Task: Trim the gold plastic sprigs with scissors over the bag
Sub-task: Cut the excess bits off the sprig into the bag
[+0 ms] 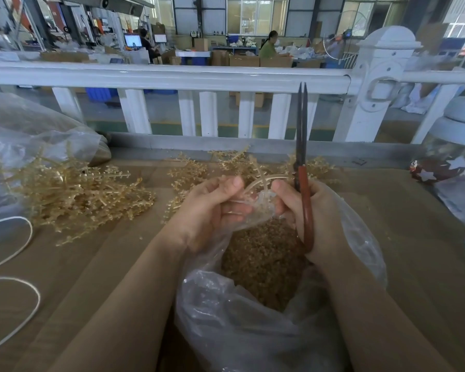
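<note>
Left hand: I see my left hand (215,210) curled, thumb on top, fingers pinching the rim of the bag (253,331) together with pale bare stems of a sprig (263,181).
Right hand: my right hand (314,218) is wrapped round the red handles of the scissors (304,167); its fingertips (279,194) also press the bunched bag rim, just across from the left fingertips.
Scissors: upright, points away from me, blades nearly together with only a thin gap at the tips; the handles run down through my right palm.
Sprig: its stems arc between my two thumbs; its gold branches fan out beyond my fingers, lying on the table (118,264).
Bag: clear plastic, mouth open below both hands, its rim gathered between my fingertips; it reaches back toward me between my forearms.
Trimmings: a mass of small gold pieces (263,264) fills the bag under my palms.
Pile: a heap of gold sprigs (75,194) lies on the table, well left of my left fingers.
Second bag: another clear bag (24,130) sits beyond that heap, further left.
Cord: white cord (16,299) loops on the table, left of my left forearm.
Railing: a white railing (172,76) runs across past the scissor tips.
Jar: a jar with stars (448,157) stands far right of my right fingers.
</note>
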